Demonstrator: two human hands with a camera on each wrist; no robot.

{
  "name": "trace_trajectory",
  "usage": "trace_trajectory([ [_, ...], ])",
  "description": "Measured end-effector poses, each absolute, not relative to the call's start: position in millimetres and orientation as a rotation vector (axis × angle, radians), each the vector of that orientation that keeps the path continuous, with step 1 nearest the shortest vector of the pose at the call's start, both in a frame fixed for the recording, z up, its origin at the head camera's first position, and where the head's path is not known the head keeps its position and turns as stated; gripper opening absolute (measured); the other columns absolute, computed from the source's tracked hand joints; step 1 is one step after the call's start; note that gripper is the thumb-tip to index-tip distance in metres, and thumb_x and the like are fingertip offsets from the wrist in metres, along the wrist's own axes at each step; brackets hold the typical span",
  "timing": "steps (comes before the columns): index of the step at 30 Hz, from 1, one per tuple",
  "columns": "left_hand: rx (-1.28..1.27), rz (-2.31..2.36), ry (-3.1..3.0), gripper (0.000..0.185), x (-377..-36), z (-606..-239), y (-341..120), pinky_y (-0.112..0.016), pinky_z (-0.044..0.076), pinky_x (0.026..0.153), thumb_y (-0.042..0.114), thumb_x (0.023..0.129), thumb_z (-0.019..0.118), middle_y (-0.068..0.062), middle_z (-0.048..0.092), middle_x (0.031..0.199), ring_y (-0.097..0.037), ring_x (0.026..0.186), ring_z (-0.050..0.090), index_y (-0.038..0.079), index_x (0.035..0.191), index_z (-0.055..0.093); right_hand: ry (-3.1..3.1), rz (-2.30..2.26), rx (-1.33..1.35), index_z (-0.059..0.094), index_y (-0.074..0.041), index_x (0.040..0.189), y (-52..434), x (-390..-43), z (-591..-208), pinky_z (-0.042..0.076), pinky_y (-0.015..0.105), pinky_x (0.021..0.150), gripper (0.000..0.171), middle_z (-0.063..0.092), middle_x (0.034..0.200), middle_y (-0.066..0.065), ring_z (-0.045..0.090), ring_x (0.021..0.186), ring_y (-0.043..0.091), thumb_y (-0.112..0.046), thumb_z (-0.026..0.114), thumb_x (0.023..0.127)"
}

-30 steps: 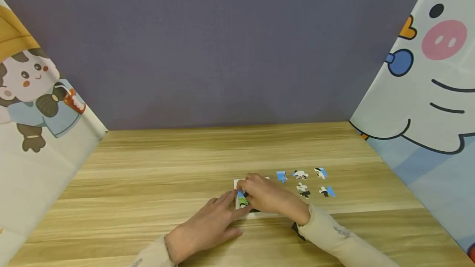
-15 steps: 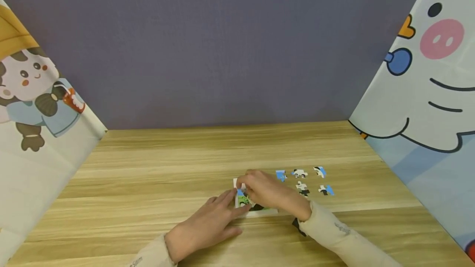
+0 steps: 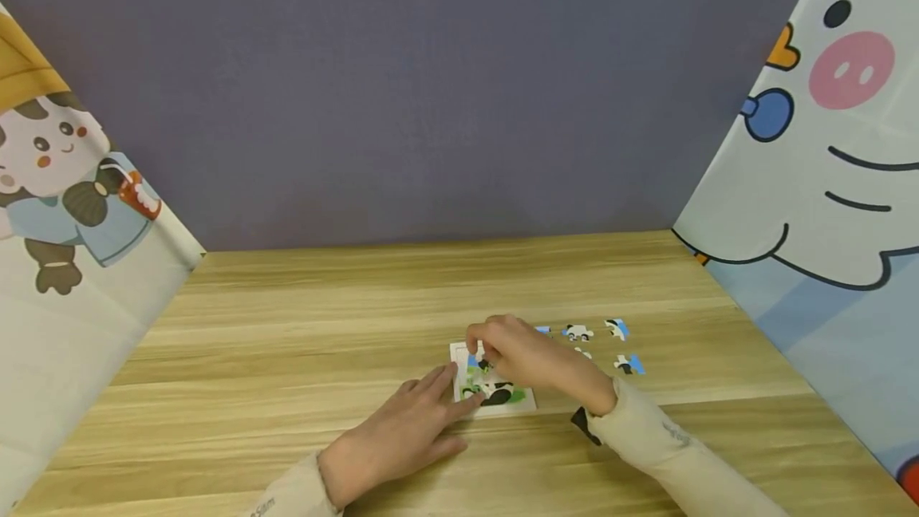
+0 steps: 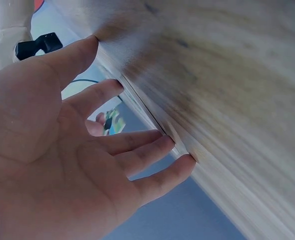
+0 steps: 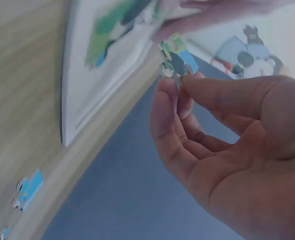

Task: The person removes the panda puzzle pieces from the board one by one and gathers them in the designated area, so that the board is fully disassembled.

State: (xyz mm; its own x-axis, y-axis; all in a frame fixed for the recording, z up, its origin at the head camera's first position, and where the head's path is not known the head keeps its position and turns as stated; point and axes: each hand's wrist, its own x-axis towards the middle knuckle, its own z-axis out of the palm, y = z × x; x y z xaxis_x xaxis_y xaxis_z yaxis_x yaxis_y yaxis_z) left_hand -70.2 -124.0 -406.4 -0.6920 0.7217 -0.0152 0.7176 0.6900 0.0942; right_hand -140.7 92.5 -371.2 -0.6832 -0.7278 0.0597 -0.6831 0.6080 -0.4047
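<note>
My right hand (image 3: 538, 357) pinches a jigsaw piece (image 5: 177, 60) between thumb and fingertips, just above the white puzzle tray. The piece shows green, blue, white and dark patches. In the head view the tray (image 3: 506, 412) lies on the table, with joined pieces showing a black-and-white panda body (image 3: 495, 394) on green along its near side. My left hand (image 3: 402, 441) rests at the tray's left, fingers spread, with its fingertips at the tray's left and near edges. In the left wrist view the left fingers (image 4: 137, 160) are extended down to the surface.
Several loose pieces lie right of the tray, among them a panda face piece (image 3: 577, 333), a blue-edged piece (image 3: 616, 329) and a blue and black one (image 3: 629, 364). A grey panel (image 3: 445, 102) stands behind the wooden table (image 3: 287, 325), with cartoon-printed walls at both sides.
My right hand has moved slightly right and away, raising the piece from the tray's left part, so more of the tray shows. The left hand stays in place.
</note>
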Motion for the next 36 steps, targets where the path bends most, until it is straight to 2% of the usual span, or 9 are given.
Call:
trace_trajectory([
  [6,1.204,0.134,2.846,0.057,-70.9,-406.6,-122.9,-0.053,0.051,0.096,0.048,0.096,0.061,-0.025,0.039,0.152,-0.037,0.138,0.042,0.029,0.148,0.049,2.720,-0.658,-1.185,0.065,-0.011,0.107,101.7,-141.0,-362.6,0.043,0.022,0.055,0.024,0.059,0.084,-0.001,0.045,0.062,0.007,0.007,0.051,0.097],
  [13,1.195,0.111,2.856,0.055,-67.2,-407.0,-123.0,-0.054,0.049,0.097,0.048,0.099,0.057,-0.024,0.037,0.154,-0.036,0.139,0.041,0.029,0.150,0.047,2.714,-0.702,-1.233,0.066,-0.012,0.102,116.9,-142.4,-360.0,0.047,0.022,0.059,0.022,0.054,0.082,-0.005,0.047,0.068,0.007,0.006,0.056,0.096],
  [20,1.166,0.094,2.850,0.057,-65.4,-408.1,-122.8,-0.055,0.047,0.100,0.049,0.099,0.055,-0.023,0.034,0.156,-0.037,0.140,0.039,0.030,0.151,0.044,2.735,-0.737,-1.193,0.065,-0.012,0.102,143.9,-143.0,-359.0,0.049,0.024,0.062,0.021,0.058,0.087,-0.002,0.050,0.072,0.007,0.006,0.058,0.096],
  [27,1.156,0.125,2.851,0.056,-64.1,-408.6,-121.6,-0.055,0.045,0.102,0.047,0.099,0.056,-0.023,0.034,0.156,-0.036,0.141,0.039,0.030,0.151,0.045,2.787,-0.738,-1.147,0.066,-0.012,0.101,164.8,-142.8,-360.5,0.048,0.024,0.061,0.021,0.058,0.086,-0.003,0.049,0.071,0.007,0.006,0.059,0.095],
  [32,1.158,0.122,2.865,0.056,-64.0,-408.4,-120.4,-0.055,0.045,0.102,0.048,0.098,0.057,-0.023,0.035,0.155,-0.036,0.140,0.040,0.031,0.151,0.045,2.801,-0.748,-1.081,0.066,-0.010,0.099,176.6,-141.7,-363.4,0.046,0.024,0.059,0.021,0.054,0.080,-0.003,0.046,0.067,0.007,0.009,0.060,0.092],
  [36,1.166,0.129,2.868,0.057,-64.5,-408.1,-120.7,-0.055,0.046,0.101,0.047,0.098,0.058,-0.024,0.035,0.155,-0.036,0.140,0.040,0.031,0.151,0.045,2.745,-0.726,-1.054,0.064,-0.008,0.100,183.1,-144.4,-368.4,0.042,0.023,0.057,0.021,0.049,0.075,-0.003,0.041,0.062,0.006,0.010,0.057,0.094],
])
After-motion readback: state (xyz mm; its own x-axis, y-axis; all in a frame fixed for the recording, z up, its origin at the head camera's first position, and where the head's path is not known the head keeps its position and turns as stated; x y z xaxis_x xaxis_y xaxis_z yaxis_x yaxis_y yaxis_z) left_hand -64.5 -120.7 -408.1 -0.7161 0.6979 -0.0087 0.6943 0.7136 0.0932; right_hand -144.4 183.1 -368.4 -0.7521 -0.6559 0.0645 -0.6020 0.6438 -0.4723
